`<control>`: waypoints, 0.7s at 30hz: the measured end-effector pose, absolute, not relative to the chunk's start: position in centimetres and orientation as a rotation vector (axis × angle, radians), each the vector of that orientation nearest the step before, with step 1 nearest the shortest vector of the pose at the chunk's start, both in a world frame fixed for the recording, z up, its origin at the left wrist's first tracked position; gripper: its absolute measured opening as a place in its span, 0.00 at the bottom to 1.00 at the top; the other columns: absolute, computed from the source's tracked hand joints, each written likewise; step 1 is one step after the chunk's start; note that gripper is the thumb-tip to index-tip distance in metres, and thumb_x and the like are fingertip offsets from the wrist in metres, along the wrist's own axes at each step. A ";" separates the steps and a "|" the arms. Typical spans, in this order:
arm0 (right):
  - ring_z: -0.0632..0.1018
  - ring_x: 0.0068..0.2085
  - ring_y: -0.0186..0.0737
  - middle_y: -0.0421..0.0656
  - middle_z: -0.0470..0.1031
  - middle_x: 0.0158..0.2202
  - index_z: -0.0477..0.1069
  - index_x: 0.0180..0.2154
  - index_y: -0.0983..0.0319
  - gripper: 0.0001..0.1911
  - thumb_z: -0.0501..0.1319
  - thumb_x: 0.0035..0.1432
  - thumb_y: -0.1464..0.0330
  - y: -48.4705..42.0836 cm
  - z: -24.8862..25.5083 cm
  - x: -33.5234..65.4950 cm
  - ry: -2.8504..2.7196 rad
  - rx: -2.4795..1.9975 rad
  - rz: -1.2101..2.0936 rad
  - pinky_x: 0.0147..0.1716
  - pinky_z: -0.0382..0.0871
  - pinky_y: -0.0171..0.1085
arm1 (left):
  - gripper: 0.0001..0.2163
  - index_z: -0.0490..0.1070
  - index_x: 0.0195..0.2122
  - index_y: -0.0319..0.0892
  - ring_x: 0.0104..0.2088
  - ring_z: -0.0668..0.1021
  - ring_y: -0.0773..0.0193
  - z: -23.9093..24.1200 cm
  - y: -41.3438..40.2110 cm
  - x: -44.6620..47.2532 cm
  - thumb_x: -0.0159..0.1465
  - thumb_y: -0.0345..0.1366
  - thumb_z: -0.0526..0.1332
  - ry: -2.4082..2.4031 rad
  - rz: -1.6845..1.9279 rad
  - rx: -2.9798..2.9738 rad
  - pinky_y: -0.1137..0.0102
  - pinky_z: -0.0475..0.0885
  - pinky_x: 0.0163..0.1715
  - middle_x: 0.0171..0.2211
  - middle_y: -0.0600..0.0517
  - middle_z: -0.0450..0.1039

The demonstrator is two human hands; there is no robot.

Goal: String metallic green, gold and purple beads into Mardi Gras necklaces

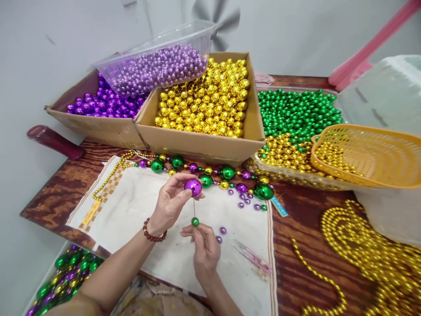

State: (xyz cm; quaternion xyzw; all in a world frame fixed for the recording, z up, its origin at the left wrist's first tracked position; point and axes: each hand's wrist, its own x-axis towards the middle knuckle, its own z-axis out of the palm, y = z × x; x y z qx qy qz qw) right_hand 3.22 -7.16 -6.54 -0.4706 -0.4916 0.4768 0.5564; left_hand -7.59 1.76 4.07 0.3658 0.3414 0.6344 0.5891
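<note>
Left hand (169, 204) pinches a purple ball (193, 187) above the white cloth (131, 219). Right hand (204, 250), just below, grips a thin needle (194, 208) carrying a small green bead (195, 221). Scissors (253, 256) lie nearby on the cloth.

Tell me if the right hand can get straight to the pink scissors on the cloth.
Probably yes: the scissors lie uncovered on the cloth just beside the right hand, nothing between, though its fingers now pinch a needle with a green bead.
</note>
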 end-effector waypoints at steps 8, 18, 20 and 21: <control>0.82 0.26 0.38 0.43 0.81 0.28 0.69 0.39 0.61 0.10 0.52 0.71 0.65 -6.7 -6.3 3.4 -1.293 -1.099 1.090 0.28 0.75 0.36 | 0.14 0.73 0.44 0.41 0.36 0.79 0.64 3.4 1.1 -8.0 0.58 0.38 0.70 0.833 1.530 0.929 0.68 0.77 0.37 0.41 0.47 0.76; 0.82 0.26 0.37 0.41 0.80 0.28 0.69 0.39 0.61 0.08 0.52 0.70 0.68 -7.8 -6.2 4.1 -1.357 -1.089 1.097 0.28 0.76 0.35 | 0.14 0.73 0.42 0.43 0.34 0.78 0.68 3.5 1.5 -7.8 0.56 0.36 0.72 0.940 1.661 0.880 0.71 0.76 0.37 0.37 0.52 0.74; 0.82 0.26 0.36 0.41 0.80 0.28 0.69 0.39 0.61 0.08 0.52 0.70 0.69 -8.2 -6.3 4.3 -1.339 -1.105 1.093 0.28 0.75 0.35 | 0.14 0.74 0.42 0.42 0.33 0.78 0.67 3.6 1.7 -7.8 0.56 0.39 0.72 0.886 1.635 0.813 0.70 0.76 0.36 0.37 0.51 0.75; 0.82 0.26 0.36 0.41 0.80 0.28 0.69 0.39 0.61 0.09 0.52 0.70 0.69 -8.3 -6.3 4.4 -1.323 -1.118 1.096 0.28 0.75 0.35 | 0.15 0.75 0.42 0.42 0.32 0.79 0.67 3.5 1.7 -7.9 0.56 0.40 0.72 0.863 1.611 0.784 0.70 0.76 0.36 0.38 0.50 0.76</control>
